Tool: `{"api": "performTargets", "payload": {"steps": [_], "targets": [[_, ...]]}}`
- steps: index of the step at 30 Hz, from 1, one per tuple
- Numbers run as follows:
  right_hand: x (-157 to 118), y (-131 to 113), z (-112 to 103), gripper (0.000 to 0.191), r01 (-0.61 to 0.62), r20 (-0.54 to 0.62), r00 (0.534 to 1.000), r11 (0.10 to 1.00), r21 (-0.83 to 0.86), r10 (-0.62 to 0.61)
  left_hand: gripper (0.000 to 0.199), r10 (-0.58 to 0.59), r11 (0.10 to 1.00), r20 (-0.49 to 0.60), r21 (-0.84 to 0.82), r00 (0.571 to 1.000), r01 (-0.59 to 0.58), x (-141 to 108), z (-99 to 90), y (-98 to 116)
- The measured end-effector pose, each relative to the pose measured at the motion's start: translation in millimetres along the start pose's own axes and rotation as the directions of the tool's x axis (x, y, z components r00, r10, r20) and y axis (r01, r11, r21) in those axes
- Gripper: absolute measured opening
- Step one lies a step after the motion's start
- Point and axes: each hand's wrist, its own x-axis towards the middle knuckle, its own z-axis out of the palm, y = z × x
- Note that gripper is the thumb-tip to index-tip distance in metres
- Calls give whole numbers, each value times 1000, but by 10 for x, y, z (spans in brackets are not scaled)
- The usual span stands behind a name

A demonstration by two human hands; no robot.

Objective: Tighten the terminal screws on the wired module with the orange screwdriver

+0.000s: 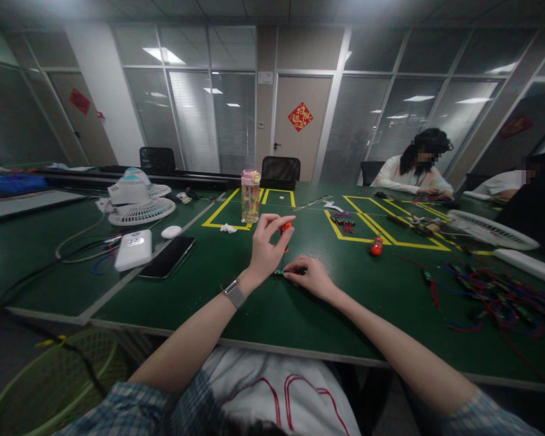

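Note:
My left hand, a watch on its wrist, has its fingers closed round the orange handle of a screwdriver. The screwdriver stands upright, its thin shaft pointing down at a small green circuit board on the table. Thumb and fingers of my right hand pinch the board's right end, where something bluish shows. Part of the handle is hidden by my left fingers, and whether the tip touches the board is too small to tell.
On the green table stand a pink-lidded bottle, a phone, a white power bank and a fan. An orange object and a pile of wired boards lie rightward. A co-worker sits across.

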Motion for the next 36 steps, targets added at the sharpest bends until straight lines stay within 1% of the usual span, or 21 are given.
{"api": "performTargets", "payload": {"steps": [8,15,21,28,33,36], "targets": [[-10,11,2,12,3,3,1000,1000,15,-3,24,6,1000,31,-29,1000,-6,-2,-7,-1],[-10,-5,-3,12,-7,3,1000,1000,24,7,19,0,1000,0,7,1000,0,0,-4,3],[-13,-29,-18,12,-8,11,1000,1000,20,8,25,4,999,36,-46,999,-3,-2,0,-3],[-6,-20,-6,12,-8,4,1000,1000,6,8,18,-13,1000,5,13,1000,13,-4,6,-4],[-9,-3,-2,12,4,0,1000,1000,21,-4,22,-49,998,35,-42,998,50,-1,8,-4],[-12,-3,-5,12,5,3,1000,1000,21,-5,26,-45,996,57,-77,997,49,-2,2,5]]}}
